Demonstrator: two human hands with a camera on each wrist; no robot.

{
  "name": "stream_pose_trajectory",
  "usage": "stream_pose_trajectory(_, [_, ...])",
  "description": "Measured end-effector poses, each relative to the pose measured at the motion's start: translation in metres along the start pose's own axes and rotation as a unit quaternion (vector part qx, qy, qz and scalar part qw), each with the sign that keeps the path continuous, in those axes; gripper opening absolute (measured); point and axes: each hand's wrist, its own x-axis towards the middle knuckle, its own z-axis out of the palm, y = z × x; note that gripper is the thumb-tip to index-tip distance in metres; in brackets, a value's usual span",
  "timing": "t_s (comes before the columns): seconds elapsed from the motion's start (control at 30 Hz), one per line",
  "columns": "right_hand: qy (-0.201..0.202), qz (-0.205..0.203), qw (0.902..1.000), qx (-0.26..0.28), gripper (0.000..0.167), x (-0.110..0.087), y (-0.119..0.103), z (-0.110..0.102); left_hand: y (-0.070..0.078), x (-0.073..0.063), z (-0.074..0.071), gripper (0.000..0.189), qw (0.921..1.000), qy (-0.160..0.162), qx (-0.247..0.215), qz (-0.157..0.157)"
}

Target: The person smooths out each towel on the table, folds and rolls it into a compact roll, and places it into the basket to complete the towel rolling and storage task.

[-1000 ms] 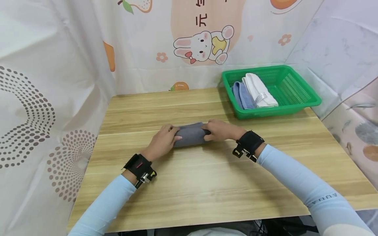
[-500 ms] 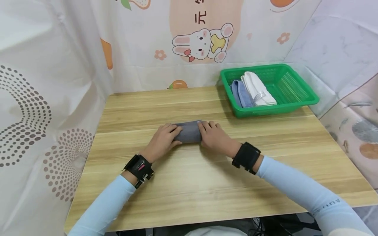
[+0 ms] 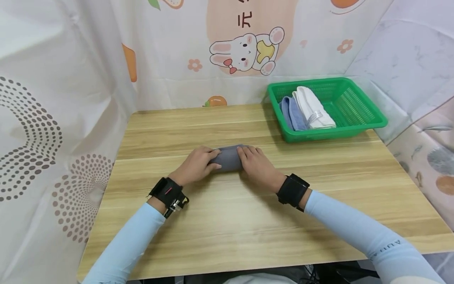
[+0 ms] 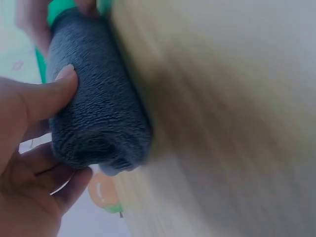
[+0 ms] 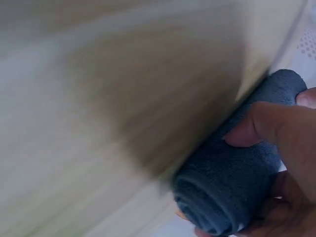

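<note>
A dark grey towel (image 3: pixel 227 159), rolled into a thick cylinder, lies crosswise on the wooden table. My left hand (image 3: pixel 194 165) grips its left end; in the left wrist view the thumb (image 4: pixel 54 96) presses on the near side of the terry roll (image 4: pixel 94 84) and the fingers curl behind it. The right end is held by my right hand (image 3: pixel 258 167), whose fingers reach over the top in the head view. Spiral layers of the towel (image 5: pixel 232 173) show at its end in the right wrist view, with the thumb laid against the near side.
A green plastic basket (image 3: pixel 358 130) stands at the back right, holding a folded blue towel (image 3: pixel 293 113) and a rolled white towel (image 3: pixel 312 108). Patterned cloth hangs behind the table (image 3: pixel 230 228) and along both sides.
My right hand has turned from pinching the towel's right end to lying over it, wrist slightly lower. The roll looks tighter, with its loose back edge gone. The left hand keeps its hold.
</note>
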Motion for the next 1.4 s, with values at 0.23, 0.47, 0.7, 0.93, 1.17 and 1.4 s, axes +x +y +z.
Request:
stream_pose_trajectory(0.23, [-0.085, 0.021, 0.9941, 0.063, 0.051, 0.027, 0.006, -0.008, -0.009, 0.011, -0.014, 0.051, 0.9879, -0.084, -0.107, -0.074])
stream_pose_trajectory(0.47, [-0.15, 0.047, 0.984, 0.084, 0.034, 0.054, 0.013, -0.005, 0.001, 0.006, 0.001, 0.058, 0.995, -0.086, 0.005, -0.05])
stream_pose_trajectory(0.7, [-0.165, 0.067, 0.9806, 0.083, 0.036, 0.059, 0.017, -0.004, 0.004, 0.004, 0.021, 0.107, 0.9913, -0.069, 0.083, -0.075])
stream_pose_trajectory(0.93, [-0.09, 0.008, 0.9958, 0.017, 0.071, 0.044, 0.006, 0.013, -0.009, 0.006, 0.024, 0.094, 0.9884, -0.098, 0.045, -0.107])
stream_pose_trajectory(1.17, [-0.012, -0.003, 0.9997, -0.019, 0.061, 0.045, -0.001, 0.023, -0.005, 0.012, 0.021, 0.083, 0.9849, -0.095, 0.044, -0.138])
stream_pose_trajectory(1.4, [-0.132, 0.021, 0.9903, 0.039, 0.055, 0.076, 0.015, 0.008, 0.012, 0.024, 0.027, 0.091, 0.971, 0.003, 0.234, -0.05])
